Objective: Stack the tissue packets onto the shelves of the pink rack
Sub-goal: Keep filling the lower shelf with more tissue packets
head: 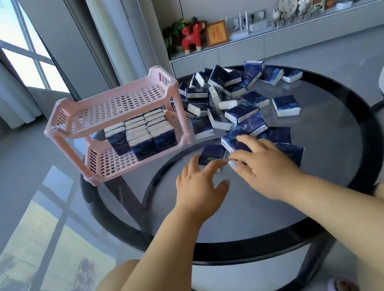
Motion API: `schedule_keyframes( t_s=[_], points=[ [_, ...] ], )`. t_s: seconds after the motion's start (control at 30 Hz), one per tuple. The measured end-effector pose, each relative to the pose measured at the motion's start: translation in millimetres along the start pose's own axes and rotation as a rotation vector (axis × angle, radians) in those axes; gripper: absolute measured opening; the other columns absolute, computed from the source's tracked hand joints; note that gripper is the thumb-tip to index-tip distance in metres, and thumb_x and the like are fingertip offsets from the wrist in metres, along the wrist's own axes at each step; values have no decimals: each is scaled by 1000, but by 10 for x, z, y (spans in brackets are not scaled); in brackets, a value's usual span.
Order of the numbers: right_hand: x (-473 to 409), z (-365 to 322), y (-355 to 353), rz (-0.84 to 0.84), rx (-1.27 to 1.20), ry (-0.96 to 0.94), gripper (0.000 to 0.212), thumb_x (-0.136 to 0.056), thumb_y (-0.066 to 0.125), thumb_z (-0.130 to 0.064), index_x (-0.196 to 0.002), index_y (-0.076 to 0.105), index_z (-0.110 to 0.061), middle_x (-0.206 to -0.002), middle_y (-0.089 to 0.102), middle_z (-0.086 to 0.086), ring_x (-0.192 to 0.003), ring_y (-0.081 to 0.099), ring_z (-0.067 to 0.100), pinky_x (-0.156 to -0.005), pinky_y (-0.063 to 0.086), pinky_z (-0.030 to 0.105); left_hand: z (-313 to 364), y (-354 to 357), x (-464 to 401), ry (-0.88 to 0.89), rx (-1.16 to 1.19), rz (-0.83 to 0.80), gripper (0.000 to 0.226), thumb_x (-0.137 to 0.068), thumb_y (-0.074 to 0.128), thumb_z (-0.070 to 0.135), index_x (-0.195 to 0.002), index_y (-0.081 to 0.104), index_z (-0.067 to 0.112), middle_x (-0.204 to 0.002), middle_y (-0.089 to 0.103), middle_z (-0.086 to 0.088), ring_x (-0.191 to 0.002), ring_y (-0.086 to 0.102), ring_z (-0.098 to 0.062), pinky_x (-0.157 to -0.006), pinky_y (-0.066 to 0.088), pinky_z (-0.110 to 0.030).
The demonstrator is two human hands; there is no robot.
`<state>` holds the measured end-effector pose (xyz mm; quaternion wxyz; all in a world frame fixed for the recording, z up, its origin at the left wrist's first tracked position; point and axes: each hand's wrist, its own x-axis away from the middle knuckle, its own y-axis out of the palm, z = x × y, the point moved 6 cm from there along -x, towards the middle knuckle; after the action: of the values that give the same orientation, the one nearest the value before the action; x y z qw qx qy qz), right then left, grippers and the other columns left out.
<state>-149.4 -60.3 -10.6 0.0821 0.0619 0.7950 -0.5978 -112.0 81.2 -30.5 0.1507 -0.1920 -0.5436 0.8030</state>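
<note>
Both hands are reaching over a round glass surface [327,147]: left hand [199,185] touching a glossy tissue packet [213,154], right hand [263,161] gripping another packet [232,139], beside a perforated pink plastic rack [112,108].

Pink rack [112,108]: 2 slotted tiers, upright at table's left edge. Top shelf bare; bottom shelf approx. half filled w/ navy tissue packets [140,135] in upright rows. Loose packets [233,97] jumbled just right of it.
</note>
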Motion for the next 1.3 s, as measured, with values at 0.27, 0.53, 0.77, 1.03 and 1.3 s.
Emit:
schedule_keyframes(
  t_s=[0.27, 0.53, 0.77, 1.03, 1.3],
  points=[
    [265, 22, -128, 251, -221, -106, 29, -88, 47, -37, -107, 63, -21, -138, 44, 9, -119, 40, 26, -96, 32, 31, -52, -99, 106, -58, 173, 173, 33, -84, 71, 28, -115, 61, 30, -129, 50, 0, -118, 48, -24, -93, 38, -26],
    [274, 155, -167, 338, -444, -9, 23, -84, 67, -15, -106, 64, -21, -134, 45, 0, -117, 48, 21, -92, 36, 27, -73, -93, 214, -52, 83, 107, 56, -89, 60, 49, -140, 40, 42, -158, 20, 0, -141, 22, -31, -114, 29, -48],
    [253, 155, -138, 360, -479, -19, 15, -83, 64, -18, -98, 65, -21, -124, 51, -1, -111, 52, 23, -90, 41, 29, -46, -18, -15, -36, 129, -46, 78, -87, 64, 43, -151, 20, 35, -163, 7, 4, -148, 11, -21, -117, 19, -38],
    [230, 136, -144, 387, -496, -72, 15, -84, 63, -14, -97, 62, -20, -113, 52, -7, -91, 54, 14, -82, 43, 23, -118, -62, -112, -2, 216, 35, 61, -89, 61, 49, -142, 43, 26, -133, 46, 1, -123, 43, -18, -98, 34, -23],
    [288, 177, -236, 406, -1122, 59, 31, -84, 65, -14, -94, 52, -40, -91, 63, -4, -76, 66, 24, -66, 54, 32, -149, -225, 40, -363, 1165, 151, 43, -80, 51, 62, -108, 64, 33, -101, 67, -3, -85, 61, -17, -66, 51, -30]
  ],
)
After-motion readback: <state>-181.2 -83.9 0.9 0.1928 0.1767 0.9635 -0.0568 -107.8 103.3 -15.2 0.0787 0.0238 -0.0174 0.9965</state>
